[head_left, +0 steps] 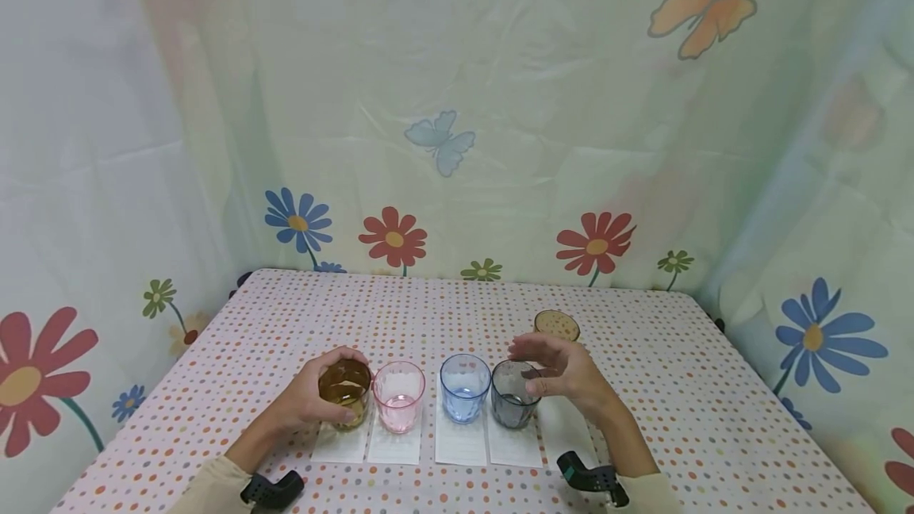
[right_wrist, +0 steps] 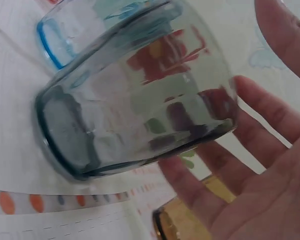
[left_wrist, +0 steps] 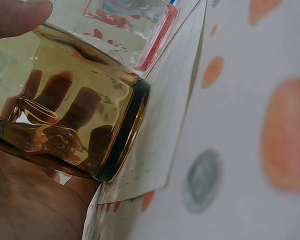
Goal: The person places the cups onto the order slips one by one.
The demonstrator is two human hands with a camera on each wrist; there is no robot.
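Observation:
My left hand (head_left: 307, 395) grips an amber glass (left_wrist: 75, 100), fingers behind it and thumb in front. The glass stands upright at the left end of a row, its base at a white paper strip (left_wrist: 165, 145). Beside it is a pink-rimmed glass (head_left: 400, 403), then a blue glass (head_left: 466, 403). At the right of the row stands a grey glass (right_wrist: 135, 110) on its own strip. My right hand (head_left: 571, 375) is around its right side, fingers extended behind it and thumb apart from the glass. Whether those fingers touch it I cannot tell.
A second amber glass (head_left: 557, 325) stands behind my right hand, partly visible also in the right wrist view. To the right of the grey glass lies another paper strip (head_left: 567, 431). A dotted cloth covers the table (head_left: 428, 490), with a flowered curtain (head_left: 500, 197) behind.

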